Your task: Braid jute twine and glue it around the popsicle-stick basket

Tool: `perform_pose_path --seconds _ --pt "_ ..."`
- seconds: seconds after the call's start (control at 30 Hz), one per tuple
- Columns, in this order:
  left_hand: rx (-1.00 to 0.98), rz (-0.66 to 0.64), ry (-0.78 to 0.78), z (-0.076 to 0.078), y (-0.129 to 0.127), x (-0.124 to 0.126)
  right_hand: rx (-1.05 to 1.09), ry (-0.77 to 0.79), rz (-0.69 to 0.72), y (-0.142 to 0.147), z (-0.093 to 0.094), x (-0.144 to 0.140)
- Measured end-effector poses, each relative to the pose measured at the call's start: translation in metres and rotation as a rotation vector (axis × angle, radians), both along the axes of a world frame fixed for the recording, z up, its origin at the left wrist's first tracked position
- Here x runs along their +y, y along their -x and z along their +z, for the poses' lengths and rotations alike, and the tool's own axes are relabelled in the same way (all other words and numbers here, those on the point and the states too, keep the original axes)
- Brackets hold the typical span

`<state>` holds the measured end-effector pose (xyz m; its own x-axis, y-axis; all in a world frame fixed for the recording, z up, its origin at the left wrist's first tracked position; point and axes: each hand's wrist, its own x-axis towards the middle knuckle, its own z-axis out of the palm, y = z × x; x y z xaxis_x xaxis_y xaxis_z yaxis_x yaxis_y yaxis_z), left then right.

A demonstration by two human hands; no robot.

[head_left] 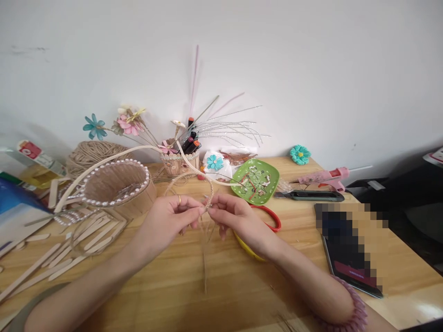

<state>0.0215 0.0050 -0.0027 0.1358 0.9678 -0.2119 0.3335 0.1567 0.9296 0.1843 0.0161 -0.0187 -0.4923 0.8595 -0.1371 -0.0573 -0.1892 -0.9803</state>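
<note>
Twine (205, 230): thin jute strands held above the middle of the wooden table (173, 295), loose ends hanging down. Left hand (169, 219) pinches the twine between thumb and fingertips; right hand (231, 216) pinches it too, fingertips nearly touching. Just left: pearl-trimmed basket (119, 186). Behind: green plate (255, 180) of beads. Far right: pink glue gun (325, 176).

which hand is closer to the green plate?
Right. The right hand pinches the jute twine just below and left of the green plate, apart from it. The left hand, holding the same twine, sits farther left, near the pearl-trimmed basket.
</note>
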Motion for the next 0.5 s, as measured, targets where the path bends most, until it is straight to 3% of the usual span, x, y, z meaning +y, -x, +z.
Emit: perform_pose_path --seconds 0.2,0.4,0.5 --pt "-0.046 0.032 0.009 0.0045 -0.0002 -0.0008 -0.040 -0.101 -0.033 0.0012 -0.0002 -0.0031" --pt "-0.231 0.006 0.127 -0.0003 0.0038 0.0021 -0.287 -0.413 -0.092 -0.0008 0.0021 -0.0059" --pt "-0.333 -0.021 0.186 -0.0018 0.0061 0.0028 -0.303 -0.518 -0.106 -0.0019 0.0029 -0.0057"
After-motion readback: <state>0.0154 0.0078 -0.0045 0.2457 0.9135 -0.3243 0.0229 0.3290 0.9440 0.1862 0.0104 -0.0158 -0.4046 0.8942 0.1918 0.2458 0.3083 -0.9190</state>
